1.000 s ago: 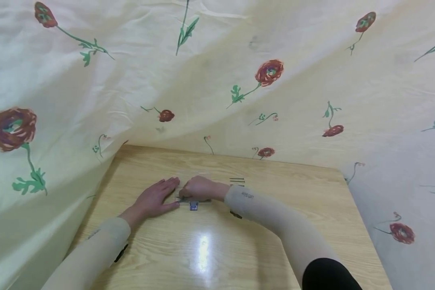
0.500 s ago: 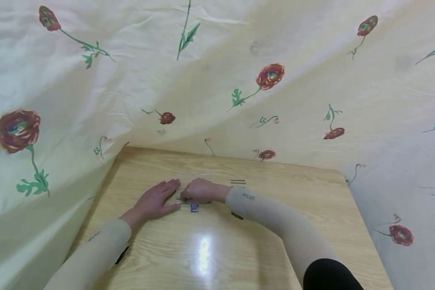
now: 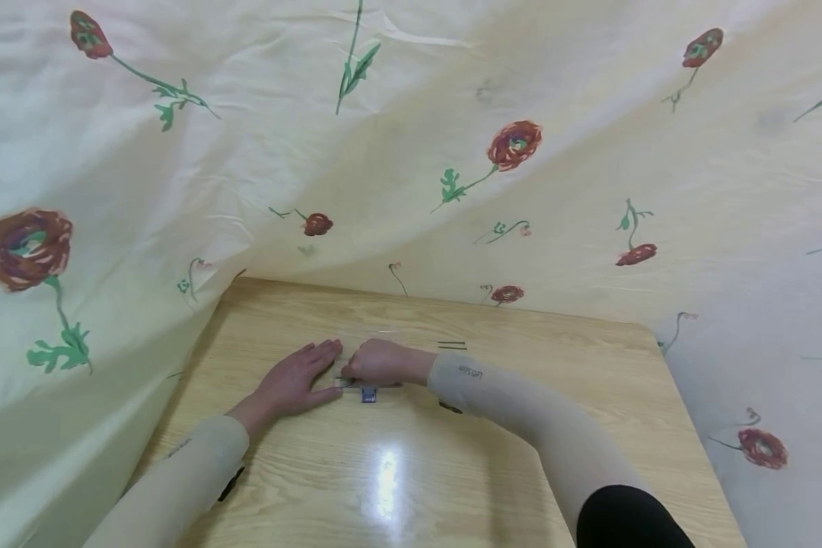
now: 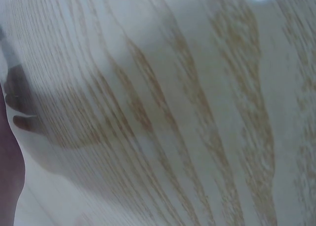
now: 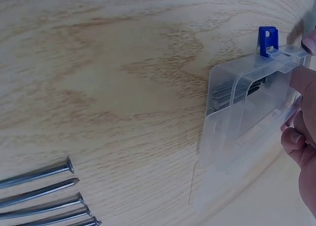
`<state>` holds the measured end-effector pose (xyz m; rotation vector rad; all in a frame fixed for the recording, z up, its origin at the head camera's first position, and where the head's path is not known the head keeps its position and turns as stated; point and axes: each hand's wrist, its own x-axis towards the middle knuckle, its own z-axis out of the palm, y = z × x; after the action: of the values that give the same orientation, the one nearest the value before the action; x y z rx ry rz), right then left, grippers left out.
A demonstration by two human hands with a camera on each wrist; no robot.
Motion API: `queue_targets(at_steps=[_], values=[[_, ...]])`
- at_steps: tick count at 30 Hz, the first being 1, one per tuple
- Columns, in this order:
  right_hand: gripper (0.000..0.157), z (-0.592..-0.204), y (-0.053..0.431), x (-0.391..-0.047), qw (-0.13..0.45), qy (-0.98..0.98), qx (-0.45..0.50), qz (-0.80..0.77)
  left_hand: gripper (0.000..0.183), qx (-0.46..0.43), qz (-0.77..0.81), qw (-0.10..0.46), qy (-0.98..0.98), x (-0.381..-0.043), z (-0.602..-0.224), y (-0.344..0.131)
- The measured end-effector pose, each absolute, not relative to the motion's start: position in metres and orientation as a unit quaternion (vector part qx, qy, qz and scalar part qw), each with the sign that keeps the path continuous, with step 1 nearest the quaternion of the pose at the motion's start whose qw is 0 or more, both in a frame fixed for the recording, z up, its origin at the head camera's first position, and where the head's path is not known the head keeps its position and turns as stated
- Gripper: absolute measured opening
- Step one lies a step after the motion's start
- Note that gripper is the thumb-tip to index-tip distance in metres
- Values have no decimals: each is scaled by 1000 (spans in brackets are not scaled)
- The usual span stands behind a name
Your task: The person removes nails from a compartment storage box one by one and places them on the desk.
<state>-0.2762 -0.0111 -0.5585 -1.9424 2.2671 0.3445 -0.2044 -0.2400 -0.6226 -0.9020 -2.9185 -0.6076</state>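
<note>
My left hand [image 3: 291,380] lies flat on the table, its fingers spread at the left side of a clear plastic box [image 5: 222,142] with a blue latch [image 5: 267,41]. My right hand [image 3: 383,361] reaches over the box from the right, fingers curled. At its fingertips it pinches a thin dark piece that looks like a nail [image 3: 345,380], mostly hidden. Several grey nails [image 5: 227,94] lie inside the box near the latch. In the left wrist view only an edge of the left hand [image 4: 9,162] shows.
Several loose nails [image 5: 39,191] lie side by side on the wooden table [image 3: 301,472], beyond the right forearm in the head view. A flower-patterned cloth [image 3: 397,167] hangs behind and at both sides of the table.
The right hand stays over the box with only slight finger motion; the thin dark piece at its fingertips shows less. The left hand keeps its place. The head view shifts slightly.
</note>
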Motion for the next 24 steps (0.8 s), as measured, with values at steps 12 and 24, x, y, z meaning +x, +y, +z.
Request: queue_targets(at_steps=[12, 24], values=[[14, -560, -10, -274, 106, 772, -622, 75, 86, -303, -200, 29, -932, -204, -628, -243], [12, -576, 2, -278, 134, 796, -588, -53, 85, -308, -189, 35, -932, -202, -625, -244]])
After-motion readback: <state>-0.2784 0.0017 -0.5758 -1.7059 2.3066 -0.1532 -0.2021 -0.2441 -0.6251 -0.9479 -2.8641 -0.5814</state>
